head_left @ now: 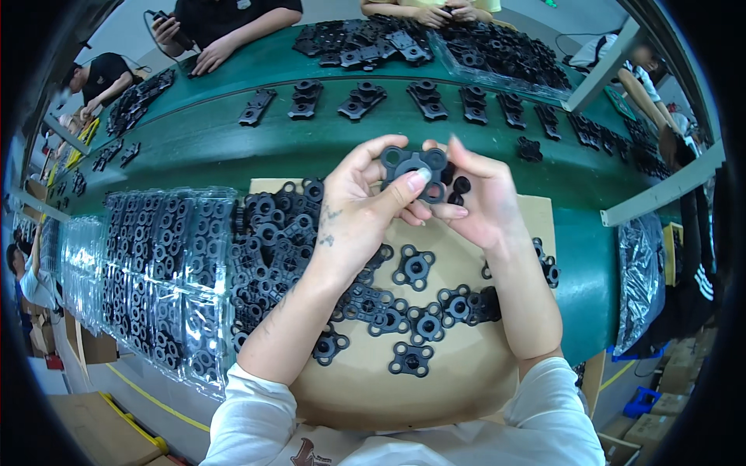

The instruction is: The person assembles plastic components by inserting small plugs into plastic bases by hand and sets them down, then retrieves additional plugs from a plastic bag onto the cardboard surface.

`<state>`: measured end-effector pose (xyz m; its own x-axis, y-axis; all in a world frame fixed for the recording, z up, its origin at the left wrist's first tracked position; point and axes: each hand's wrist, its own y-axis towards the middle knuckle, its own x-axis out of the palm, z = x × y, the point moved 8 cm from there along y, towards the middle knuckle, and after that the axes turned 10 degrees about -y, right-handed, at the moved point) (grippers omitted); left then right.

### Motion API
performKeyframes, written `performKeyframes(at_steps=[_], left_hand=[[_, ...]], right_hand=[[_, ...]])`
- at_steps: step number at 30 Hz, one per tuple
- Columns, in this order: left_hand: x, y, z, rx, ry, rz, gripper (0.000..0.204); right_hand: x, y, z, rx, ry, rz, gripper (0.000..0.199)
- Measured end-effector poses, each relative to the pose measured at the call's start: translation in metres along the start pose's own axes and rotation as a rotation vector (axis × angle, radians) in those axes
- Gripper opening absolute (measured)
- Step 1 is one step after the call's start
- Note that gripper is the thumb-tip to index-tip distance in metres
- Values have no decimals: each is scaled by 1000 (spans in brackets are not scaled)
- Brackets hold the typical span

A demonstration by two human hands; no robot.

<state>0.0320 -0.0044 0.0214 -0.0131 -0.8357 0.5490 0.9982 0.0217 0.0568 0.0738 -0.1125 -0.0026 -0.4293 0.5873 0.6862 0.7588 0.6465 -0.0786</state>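
My left hand grips a black plastic four-cornered part with a ring at each corner, the thumb pressed on its face. Beside it, my right hand is cupped, holding a few small round black pieces against its fingers. Its fingertips meet the part's right side, where the exact contact is hidden. Below my hands, several similar four-ringed parts lie on a brown cardboard sheet. A heap of such parts rises to the left of my left forearm.
Clear plastic trays filled with ringed black parts stand at left. Beyond the cardboard, a green conveyor belt carries spaced rows of black parts. Co-workers sit across it. Metal posts and a plastic bag are at right.
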Motion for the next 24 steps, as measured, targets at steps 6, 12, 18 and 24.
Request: performKeyframes(at_steps=[6, 12, 18, 24], left_hand=[[-6, -2, 9, 54, -169, -26, 43], [17, -7, 12, 12, -119, -200, 42], [15, -6, 5, -19, -82, -241, 43], [14, -6, 5, -55, -149, -174, 44]], right_hand=[[-15, -3, 2, -32, 158, 190, 24], [-24, 1, -5, -93, 151, 137, 25], [4, -12, -19, -85, -104, 134, 23], [12, -13, -17, -135, -119, 9, 19]])
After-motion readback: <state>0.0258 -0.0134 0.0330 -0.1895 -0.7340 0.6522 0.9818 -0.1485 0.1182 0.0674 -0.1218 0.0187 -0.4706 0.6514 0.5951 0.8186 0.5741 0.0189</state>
